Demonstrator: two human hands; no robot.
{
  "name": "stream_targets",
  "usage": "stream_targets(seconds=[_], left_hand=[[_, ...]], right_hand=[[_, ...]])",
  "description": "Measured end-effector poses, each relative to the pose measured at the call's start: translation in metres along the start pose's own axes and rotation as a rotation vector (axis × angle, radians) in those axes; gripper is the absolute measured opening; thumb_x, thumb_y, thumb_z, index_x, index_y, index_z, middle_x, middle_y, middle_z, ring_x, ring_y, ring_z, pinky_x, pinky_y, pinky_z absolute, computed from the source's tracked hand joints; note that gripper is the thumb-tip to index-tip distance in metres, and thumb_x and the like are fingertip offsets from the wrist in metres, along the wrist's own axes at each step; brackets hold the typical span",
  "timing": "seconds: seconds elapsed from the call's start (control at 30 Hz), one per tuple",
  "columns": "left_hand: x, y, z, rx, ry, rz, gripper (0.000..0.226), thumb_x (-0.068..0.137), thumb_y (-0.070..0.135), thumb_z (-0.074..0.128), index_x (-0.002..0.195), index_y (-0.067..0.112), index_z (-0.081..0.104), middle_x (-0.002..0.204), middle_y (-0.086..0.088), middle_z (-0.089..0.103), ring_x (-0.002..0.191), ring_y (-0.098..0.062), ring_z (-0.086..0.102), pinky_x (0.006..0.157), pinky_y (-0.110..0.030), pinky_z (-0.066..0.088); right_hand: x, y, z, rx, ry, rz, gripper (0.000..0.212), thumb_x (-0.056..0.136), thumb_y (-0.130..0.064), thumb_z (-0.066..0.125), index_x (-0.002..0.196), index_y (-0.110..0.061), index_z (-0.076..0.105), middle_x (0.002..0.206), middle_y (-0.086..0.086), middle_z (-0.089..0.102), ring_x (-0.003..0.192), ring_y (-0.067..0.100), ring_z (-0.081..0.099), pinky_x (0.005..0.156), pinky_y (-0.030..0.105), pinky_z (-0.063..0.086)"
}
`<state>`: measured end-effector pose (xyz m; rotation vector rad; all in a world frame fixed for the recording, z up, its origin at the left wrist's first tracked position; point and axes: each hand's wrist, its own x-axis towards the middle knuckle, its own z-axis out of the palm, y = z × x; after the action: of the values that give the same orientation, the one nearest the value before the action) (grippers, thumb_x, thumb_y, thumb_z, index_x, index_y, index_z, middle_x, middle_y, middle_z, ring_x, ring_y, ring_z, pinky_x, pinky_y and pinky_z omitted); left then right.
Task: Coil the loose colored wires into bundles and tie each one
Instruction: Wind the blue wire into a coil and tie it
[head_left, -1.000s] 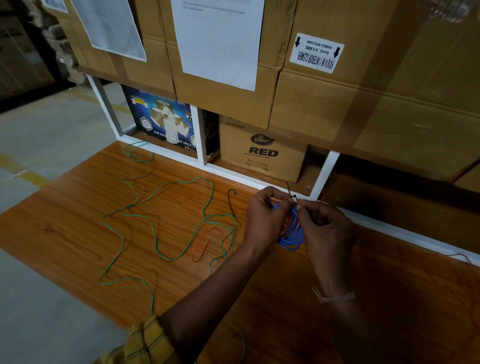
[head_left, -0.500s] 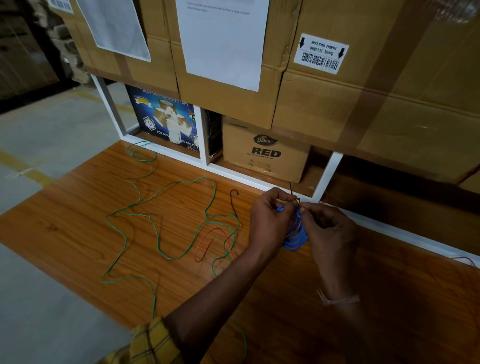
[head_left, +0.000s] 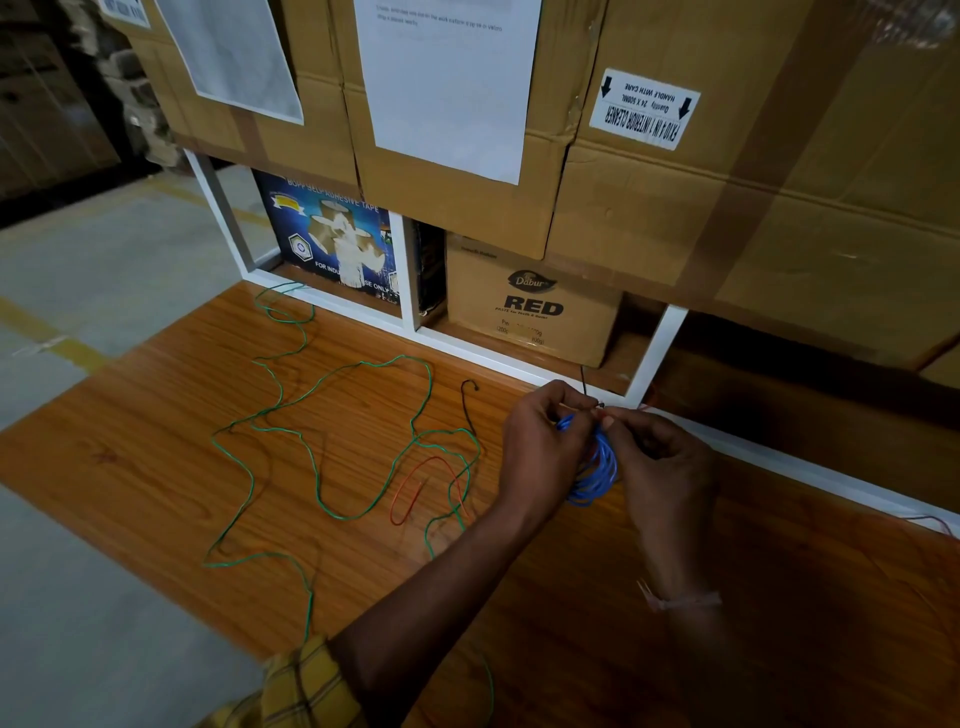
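A coiled blue wire bundle (head_left: 597, 467) hangs between my two hands above the wooden table (head_left: 156, 457). My left hand (head_left: 540, 447) grips the coil's left side and pinches its top. My right hand (head_left: 660, 467) pinches a thin dark tie (head_left: 584, 382) at the top of the coil, and the tie's end sticks up. A long green wire (head_left: 322, 379) sprawls loose over the table's left half. A short red wire (head_left: 415, 488) loops beside it. A short dark wire (head_left: 467, 405) lies just left of my left hand.
A white metal frame (head_left: 654, 353) runs along the table's far edge, with cardboard boxes (head_left: 530, 306) stacked behind and above it. A red wire end (head_left: 935, 519) shows at the far right. Concrete floor lies to the left of the table.
My hands stay together at the blue coil's top, with small finger movements on the tie. The loose wires on the table have not moved.
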<state>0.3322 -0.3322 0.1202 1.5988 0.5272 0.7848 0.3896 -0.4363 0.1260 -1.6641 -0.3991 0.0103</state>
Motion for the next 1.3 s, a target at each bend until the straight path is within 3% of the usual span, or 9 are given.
stream_targets(seconds=[0.2, 0.37, 0.6, 0.7, 0.8, 0.87, 1.0, 1.17, 1.3], left_hand=[[0.001, -0.002, 0.000, -0.009, -0.037, -0.035, 0.004, 0.094, 0.011, 0.074, 0.091, 0.010, 0.076, 0.081, 0.001, 0.073, 0.079, -0.013, 0.070, 0.074, -0.035, 0.059], [0.002, -0.003, -0.002, 0.019, -0.075, -0.055, 0.006, 0.096, 0.011, 0.072, 0.091, 0.010, 0.076, 0.079, 0.003, 0.071, 0.082, -0.018, 0.070, 0.077, -0.040, 0.058], [0.004, -0.004, -0.006, 0.006, -0.110, -0.109, 0.008, 0.097, 0.011, 0.072, 0.094, 0.005, 0.076, 0.075, 0.005, 0.068, 0.054, 0.002, 0.058, 0.054, -0.018, 0.044], [0.006, -0.003, -0.010, -0.011, -0.106, -0.123, 0.007, 0.097, 0.009, 0.072, 0.095, 0.004, 0.076, 0.073, 0.007, 0.068, 0.054, 0.002, 0.058, 0.053, -0.014, 0.044], [0.008, -0.003, -0.014, -0.024, -0.112, -0.144, 0.009, 0.098, 0.009, 0.072, 0.097, 0.001, 0.075, 0.073, 0.006, 0.066, 0.052, 0.002, 0.056, 0.052, -0.014, 0.043], [0.009, -0.003, -0.017, -0.019, -0.122, -0.137, 0.010, 0.098, 0.009, 0.071, 0.097, 0.000, 0.075, 0.074, 0.003, 0.067, 0.051, 0.001, 0.056, 0.052, -0.015, 0.043], [0.009, -0.001, -0.020, -0.025, -0.129, -0.128, 0.010, 0.099, 0.006, 0.070, 0.096, -0.003, 0.074, 0.073, -0.001, 0.066, 0.051, 0.001, 0.055, 0.051, -0.014, 0.043], [0.010, -0.002, -0.023, -0.025, -0.125, -0.120, 0.009, 0.098, 0.006, 0.071, 0.094, -0.001, 0.075, 0.071, 0.003, 0.066, 0.052, 0.002, 0.056, 0.052, -0.015, 0.043], [0.009, -0.004, -0.024, -0.056, -0.117, -0.142, 0.009, 0.098, 0.008, 0.071, 0.094, 0.000, 0.074, 0.062, 0.014, 0.066, 0.048, 0.003, 0.056, 0.050, -0.013, 0.042]], right_hand=[[0.000, 0.003, -0.002, 0.076, 0.030, 0.055, 0.012, 0.087, -0.007, 0.078, 0.096, -0.016, 0.076, 0.092, -0.003, 0.077, 0.086, 0.005, 0.074, 0.077, 0.023, 0.061], [0.000, 0.002, -0.005, 0.093, 0.046, 0.081, 0.030, 0.083, -0.007, 0.082, 0.092, -0.029, 0.063, 0.092, -0.001, 0.076, 0.087, 0.008, 0.075, 0.078, 0.029, 0.059], [0.000, 0.006, -0.008, 0.108, -0.017, 0.061, 0.023, 0.086, -0.008, 0.080, 0.095, -0.027, 0.069, 0.095, -0.001, 0.078, 0.092, 0.013, 0.076, 0.081, 0.035, 0.060], [0.004, 0.005, -0.013, 0.046, -0.081, 0.012, 0.020, 0.092, -0.011, 0.074, 0.094, -0.031, 0.073, 0.093, -0.007, 0.078, 0.089, 0.014, 0.076, 0.077, 0.034, 0.062], [0.012, -0.004, -0.019, -0.123, -0.162, -0.128, 0.023, 0.097, -0.007, 0.066, 0.104, -0.029, 0.073, 0.096, -0.013, 0.074, 0.085, 0.009, 0.073, 0.069, 0.013, 0.056], [0.022, -0.007, -0.024, -0.354, -0.225, -0.307, 0.027, 0.097, -0.007, 0.066, 0.116, -0.025, 0.073, 0.107, -0.007, 0.067, 0.093, 0.004, 0.066, 0.073, 0.006, 0.048], [0.037, -0.004, -0.025, -0.511, -0.364, -0.506, 0.026, 0.095, -0.007, 0.066, 0.116, -0.018, 0.076, 0.109, 0.000, 0.058, 0.098, 0.013, 0.059, 0.078, 0.018, 0.046], [0.040, -0.008, -0.020, -0.586, -0.369, -0.558, 0.008, 0.089, -0.008, 0.074, 0.095, -0.013, 0.074, 0.101, -0.003, 0.059, 0.091, 0.013, 0.060, 0.071, 0.028, 0.051], [0.039, -0.011, -0.016, -0.607, -0.354, -0.583, 0.010, 0.086, -0.006, 0.076, 0.086, -0.014, 0.069, 0.093, -0.009, 0.053, 0.082, 0.011, 0.057, 0.065, 0.021, 0.045]])
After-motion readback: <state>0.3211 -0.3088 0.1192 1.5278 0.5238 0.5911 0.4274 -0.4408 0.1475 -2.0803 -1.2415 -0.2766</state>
